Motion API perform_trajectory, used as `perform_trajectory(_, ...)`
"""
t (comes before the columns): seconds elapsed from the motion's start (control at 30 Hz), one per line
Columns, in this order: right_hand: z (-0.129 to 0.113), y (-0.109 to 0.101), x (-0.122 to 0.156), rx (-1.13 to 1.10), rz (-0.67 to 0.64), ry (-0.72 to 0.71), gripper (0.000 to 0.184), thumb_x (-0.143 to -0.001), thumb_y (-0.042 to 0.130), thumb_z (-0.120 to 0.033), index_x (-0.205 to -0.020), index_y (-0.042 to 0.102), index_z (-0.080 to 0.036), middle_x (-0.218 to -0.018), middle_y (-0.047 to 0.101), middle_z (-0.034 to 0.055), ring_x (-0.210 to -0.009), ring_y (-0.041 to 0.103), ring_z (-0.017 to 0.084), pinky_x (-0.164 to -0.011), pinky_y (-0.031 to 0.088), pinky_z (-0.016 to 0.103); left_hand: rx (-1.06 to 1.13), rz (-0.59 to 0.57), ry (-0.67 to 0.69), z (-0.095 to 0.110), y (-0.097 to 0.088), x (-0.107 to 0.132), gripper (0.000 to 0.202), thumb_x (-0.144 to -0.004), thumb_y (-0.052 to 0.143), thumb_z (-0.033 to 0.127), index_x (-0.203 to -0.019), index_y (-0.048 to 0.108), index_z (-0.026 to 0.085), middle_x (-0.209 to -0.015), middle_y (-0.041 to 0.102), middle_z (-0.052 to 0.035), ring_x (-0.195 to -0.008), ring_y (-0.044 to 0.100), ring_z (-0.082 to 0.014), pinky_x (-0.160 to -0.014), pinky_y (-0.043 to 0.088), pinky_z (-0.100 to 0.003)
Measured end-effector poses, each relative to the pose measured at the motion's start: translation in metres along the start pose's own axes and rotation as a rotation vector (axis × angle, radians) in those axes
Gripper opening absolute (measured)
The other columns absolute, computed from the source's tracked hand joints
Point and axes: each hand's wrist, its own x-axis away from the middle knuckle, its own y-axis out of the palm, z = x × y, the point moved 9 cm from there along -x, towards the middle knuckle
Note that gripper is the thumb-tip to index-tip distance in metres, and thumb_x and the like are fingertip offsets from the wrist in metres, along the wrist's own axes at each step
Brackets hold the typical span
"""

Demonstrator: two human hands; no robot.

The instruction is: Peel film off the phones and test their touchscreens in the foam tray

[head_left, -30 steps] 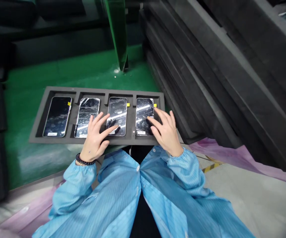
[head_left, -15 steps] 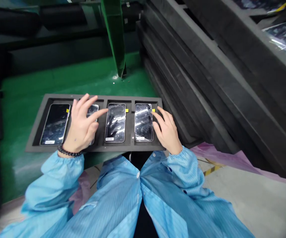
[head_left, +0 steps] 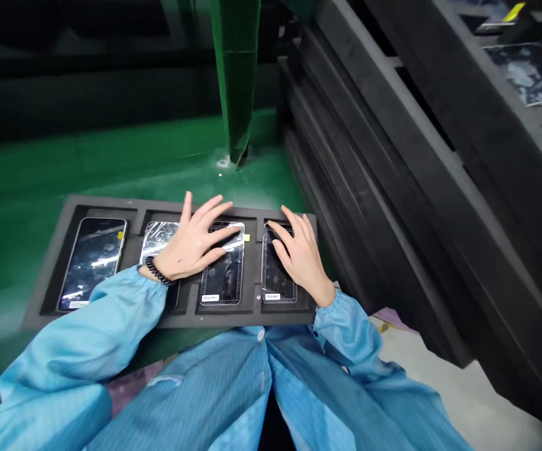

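A dark foam tray [head_left: 55, 250] lies on the green surface with a row of phones in its slots. My left hand [head_left: 194, 241] hovers with fingers spread over the far ends of the second phone [head_left: 156, 238] and the third phone [head_left: 224, 275]. My right hand [head_left: 299, 254] rests flat on the upper half of the rightmost phone [head_left: 278, 282]. The leftmost phone [head_left: 91, 262] lies untouched in its slot. A small yellow tab [head_left: 247, 237] shows beside the third phone. Neither hand grips anything.
Leaning black foam trays [head_left: 393, 188] are stacked close on the right, and some at the top right hold more phones [head_left: 529, 75]. A green post [head_left: 236, 81] stands behind the tray. The green surface [head_left: 17, 181] extends to the left. Blue sleeves and coat fill the foreground.
My left hand has moved right and farther along the tray, from the second phone towards the third. My right hand has slid onto the rightmost phone. The view has tilted.
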Motion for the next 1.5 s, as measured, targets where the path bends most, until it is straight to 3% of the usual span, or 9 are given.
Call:
perform_trajectory(0.2, 0.002, -0.002, 0.003, 0.015, 0.019, 0.013, 0.039, -0.103, 0.039, -0.030, -0.133, 0.062, -0.020, -0.158, 0.039, 0.0156, -0.143, 0.039, 0.029, -0.123, 0.027, 0.056, -0.038, -0.079, 0.012, 0.005, 0.014, -0.008, 0.054, -0.105, 0.023, 0.051, -0.144, 0.051, 0.026, -0.166, 0.020, -0.0115, -0.154, 0.016, -0.0346, -0.120, -0.006, -0.069)
perform_trajectory(0.37, -0.005, 0.005, 0.000, 0.070, -0.067, -0.044, 0.042, -0.104, 0.039, -0.036, -0.136, 0.061, -0.021, -0.160, 0.036, 0.0155, -0.144, 0.038, 0.030, -0.124, 0.023, 0.059, -0.081, -0.154, -0.035, 0.006, 0.023, -0.009, 0.052, -0.104, 0.031, 0.050, -0.146, 0.049, 0.026, -0.164, 0.024, -0.0121, -0.154, 0.016, -0.0349, -0.119, -0.004, -0.071)
perform_trajectory(0.63, -0.001, -0.007, 0.007, 0.137, -0.007, -0.012, 0.039, -0.103, 0.041, -0.036, -0.131, 0.066, -0.025, -0.157, 0.042, 0.0133, -0.142, 0.041, 0.029, -0.123, 0.022, 0.060, -0.164, -0.154, -0.148, 0.010, 0.006, -0.008, 0.049, -0.105, 0.029, 0.047, -0.136, 0.058, 0.022, -0.163, 0.028, -0.0128, -0.154, 0.016, -0.0347, -0.119, -0.006, -0.071)
perform_trajectory(0.8, 0.017, -0.023, 0.025, 0.165, 0.073, 0.082, 0.038, -0.104, 0.040, -0.034, -0.124, 0.070, -0.020, -0.154, 0.046, 0.0141, -0.140, 0.044, 0.029, -0.121, 0.028, 0.058, -0.207, -0.058, -0.222, 0.003, -0.011, 0.010, 0.047, -0.105, 0.030, 0.049, -0.129, 0.062, 0.025, -0.162, 0.032, -0.0098, -0.153, 0.019, -0.0355, -0.119, -0.007, -0.071)
perform_trajectory(0.97, 0.028, -0.031, 0.038, 0.206, 0.125, 0.133, 0.038, -0.103, 0.041, -0.033, -0.112, 0.073, -0.014, -0.152, 0.048, 0.0174, -0.137, 0.047, 0.032, -0.120, 0.033, 0.057, -0.228, -0.022, -0.278, 0.000, -0.019, 0.022, 0.047, -0.103, 0.036, 0.047, -0.124, 0.069, 0.020, -0.159, 0.036, -0.0158, -0.151, 0.022, -0.0411, -0.118, -0.007, -0.075)
perform_trajectory(1.07, 0.028, -0.039, 0.040, 0.175, 0.184, 0.128, 0.038, -0.102, 0.042, -0.032, -0.119, 0.070, -0.012, -0.150, 0.049, 0.0184, -0.135, 0.048, 0.032, -0.115, 0.040, 0.054, -0.212, -0.003, -0.300, 0.003, -0.024, 0.023, 0.043, -0.102, 0.040, 0.044, -0.122, 0.070, 0.021, -0.159, 0.035, -0.0152, -0.151, 0.023, -0.0416, -0.118, -0.007, -0.075)
perform_trajectory(1.17, 0.026, -0.043, 0.039, 0.139, 0.208, 0.115, 0.038, -0.102, 0.041, -0.031, -0.122, 0.069, -0.014, -0.150, 0.049, 0.0177, -0.135, 0.048, 0.031, -0.112, 0.044, 0.051, -0.271, -0.006, -0.306, 0.005, -0.023, 0.023, 0.045, -0.103, 0.037, 0.043, -0.126, 0.067, 0.019, -0.159, 0.034, -0.0182, -0.152, 0.021, -0.0385, -0.119, -0.006, -0.073)
perform_trajectory(1.37, 0.022, -0.030, 0.032, 0.193, 0.104, 0.094, 0.038, -0.103, 0.042, -0.033, -0.127, 0.068, -0.019, -0.154, 0.046, 0.0148, -0.137, 0.046, 0.030, -0.120, 0.032, 0.056, -0.333, -0.040, -0.266, 0.007, -0.011, 0.025, 0.047, -0.105, 0.033, 0.042, -0.132, 0.063, 0.017, -0.158, 0.035, -0.0214, -0.152, 0.021, -0.0383, -0.117, -0.005, -0.075)
perform_trajectory(1.5, 0.017, -0.029, 0.036, 0.194, 0.093, 0.071, 0.038, -0.103, 0.041, -0.033, -0.123, 0.070, -0.019, -0.153, 0.047, 0.0141, -0.138, 0.046, 0.029, -0.120, 0.031, 0.058, -0.337, -0.052, -0.254, 0.015, -0.012, 0.028, 0.046, -0.104, 0.036, 0.041, -0.129, 0.065, 0.014, -0.157, 0.035, -0.0227, -0.152, 0.022, -0.0398, -0.118, -0.004, -0.075)
